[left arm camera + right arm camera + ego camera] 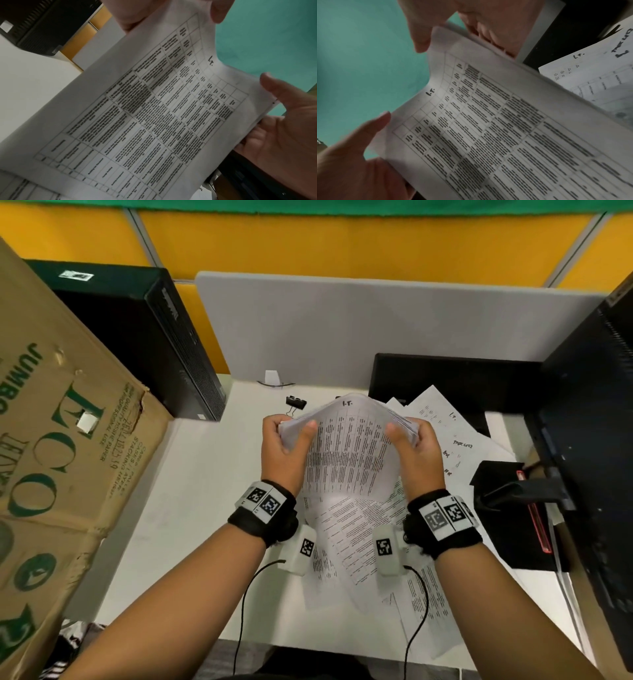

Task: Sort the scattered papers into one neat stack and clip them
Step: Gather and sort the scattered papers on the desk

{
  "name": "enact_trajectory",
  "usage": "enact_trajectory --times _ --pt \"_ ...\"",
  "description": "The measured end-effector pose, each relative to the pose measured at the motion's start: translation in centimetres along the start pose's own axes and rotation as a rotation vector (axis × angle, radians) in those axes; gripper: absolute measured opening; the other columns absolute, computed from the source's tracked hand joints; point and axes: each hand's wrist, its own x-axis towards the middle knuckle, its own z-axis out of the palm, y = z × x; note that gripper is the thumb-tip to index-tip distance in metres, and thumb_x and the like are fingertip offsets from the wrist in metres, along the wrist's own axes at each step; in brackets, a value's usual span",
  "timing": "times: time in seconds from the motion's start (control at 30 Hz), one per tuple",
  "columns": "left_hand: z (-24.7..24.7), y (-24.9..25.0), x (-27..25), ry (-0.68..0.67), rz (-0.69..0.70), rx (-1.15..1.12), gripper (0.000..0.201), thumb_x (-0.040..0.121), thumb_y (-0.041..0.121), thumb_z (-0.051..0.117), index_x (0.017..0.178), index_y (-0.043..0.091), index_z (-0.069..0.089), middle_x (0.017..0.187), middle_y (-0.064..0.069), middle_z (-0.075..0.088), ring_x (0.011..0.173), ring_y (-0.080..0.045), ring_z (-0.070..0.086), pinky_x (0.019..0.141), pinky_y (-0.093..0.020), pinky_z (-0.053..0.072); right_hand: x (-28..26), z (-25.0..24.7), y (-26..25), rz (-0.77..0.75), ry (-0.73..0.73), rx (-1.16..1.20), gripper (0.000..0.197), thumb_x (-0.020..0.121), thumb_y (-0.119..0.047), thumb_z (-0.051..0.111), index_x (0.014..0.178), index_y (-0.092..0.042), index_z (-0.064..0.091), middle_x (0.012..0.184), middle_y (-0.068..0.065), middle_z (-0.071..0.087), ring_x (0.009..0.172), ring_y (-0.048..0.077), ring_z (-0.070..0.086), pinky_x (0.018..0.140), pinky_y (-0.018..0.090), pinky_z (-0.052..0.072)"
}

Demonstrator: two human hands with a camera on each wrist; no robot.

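A stack of printed papers (pixel 349 446) with a table on its top sheet is lifted above the white desk (pixel 205 491), its lower part bowing down toward me. My left hand (pixel 291 433) grips its upper left corner, thumb on the front and fingers behind. My right hand (pixel 409 436) grips the upper right corner the same way. The left wrist view shows the stack (pixel 154 108) close up, as does the right wrist view (pixel 488 128). More loose sheets (pixel 359 546) lie spread on the desk below, and others (pixel 455 436) fan out to the right. A black binder clip (pixel 296 404) lies behind the left hand.
A large cardboard box (pixel 68 440) fills the left side. A black computer tower (pixel 144 337) stands behind it, and another black unit (pixel 599 440) rises at the right. A black case with a red edge (pixel 507 508) lies by the right sheets. A grey partition (pixel 342 320) closes the back.
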Motion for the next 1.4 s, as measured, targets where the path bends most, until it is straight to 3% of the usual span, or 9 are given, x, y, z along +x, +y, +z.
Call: enact_trajectory --times 0.2,0.4,0.57,0.8,0.9,1.0,1.13,1.23,1.4 --pt "0.9 1.3 0.4 0.138 -0.073 0.007 0.035 0.094 0.048 0.049 0.088 0.014 0.044 0.076 0.005 0.049 0.066 -0.007 0.048 0.061 -0.02 0.041 0.6 1.1 -1.3 0.024 0.095 -0.03 0.037 0.089 -0.055 0.055 0.097 -0.019 0.056 0.09 0.002 0.067 0.081 0.02 0.068 0.071 0.034 0.058" --pt "1.0 2.2 0.9 0.132 -0.149 -0.102 0.03 0.1 0.036 0.042 0.072 0.027 0.048 0.07 0.017 0.052 0.052 0.021 0.049 0.057 -0.003 0.039 0.9 1.0 -1.7 0.03 0.175 0.015 0.026 0.09 -0.054 0.05 0.077 -0.032 0.056 0.088 0.003 0.066 0.089 0.027 0.068 0.083 0.043 0.057" --pt "0.9 3.0 1.0 0.136 -0.185 -0.132 0.033 0.1 0.039 0.038 0.076 0.029 0.057 0.081 0.015 0.06 0.077 0.006 0.058 0.066 -0.01 0.04 1.5 0.8 -1.4 0.029 0.168 -0.032 0.035 0.088 -0.057 0.053 0.076 -0.024 0.05 0.076 -0.002 0.06 0.076 0.019 0.061 0.073 0.037 0.051" --pt "-0.2 1.8 0.7 -0.093 -0.056 -0.009 0.042 0.079 0.056 0.05 0.091 0.016 0.053 0.085 0.005 0.057 0.075 0.002 0.055 0.069 -0.015 0.046 2.0 -0.2 -1.8 0.03 0.048 -0.081 0.042 0.081 -0.07 0.047 0.083 -0.028 0.053 0.082 -0.004 0.063 0.082 0.017 0.063 0.077 0.035 0.051" --pt "-0.9 1.0 0.6 -0.198 -0.057 0.042 0.032 0.076 0.027 0.069 0.098 0.021 0.048 0.093 -0.003 0.059 0.087 -0.01 0.06 0.076 -0.024 0.053 1.7 -1.1 -1.9 0.038 -0.122 -0.027 0.028 0.084 -0.036 0.07 0.102 -0.021 0.054 0.091 -0.004 0.069 0.083 0.012 0.067 0.073 0.027 0.049" --pt "-0.8 1.1 0.9 -0.128 -0.071 0.111 0.021 0.087 0.006 0.06 0.102 0.015 0.05 0.09 0.004 0.061 0.082 -0.003 0.058 0.071 -0.017 0.05 1.9 -1.6 -1.8 0.041 -0.141 -0.072 0.03 0.082 -0.005 0.071 0.104 -0.02 0.056 0.101 0.002 0.071 0.094 0.015 0.069 0.08 0.032 0.054" --pt "-0.5 1.5 1.0 -0.104 -0.076 -0.03 0.025 0.093 0.005 0.055 0.103 0.027 0.05 0.106 0.001 0.066 0.101 -0.011 0.065 0.085 -0.024 0.055 1.8 -1.2 -2.2 -0.032 -0.073 -0.118 0.021 0.089 -0.004 0.061 0.098 -0.021 0.053 0.095 -0.001 0.067 0.087 0.012 0.067 0.072 0.029 0.056" --pt "-0.9 1.1 1.0 -0.107 -0.04 -0.029 0.024 0.094 0.005 0.054 0.097 0.028 0.047 0.099 0.001 0.065 0.093 -0.009 0.066 0.076 -0.022 0.055 1.1 -1.0 -1.6 -0.021 -0.079 -0.102 0.019 0.092 -0.003 0.053 0.102 -0.019 0.051 0.093 -0.003 0.065 0.082 0.005 0.066 0.064 0.02 0.052" --pt "-1.7 -2.2 0.2 -0.086 -0.072 0.025 0.029 0.09 0.006 0.053 0.098 0.032 0.046 0.101 -0.001 0.062 0.095 -0.015 0.062 0.085 -0.034 0.053 0.4 -0.6 1.5 0.14 -0.109 -0.154 0.038 0.095 0.0 0.043 0.129 -0.016 0.046 0.103 -0.003 0.063 0.088 0.009 0.061 0.059 0.017 0.049"
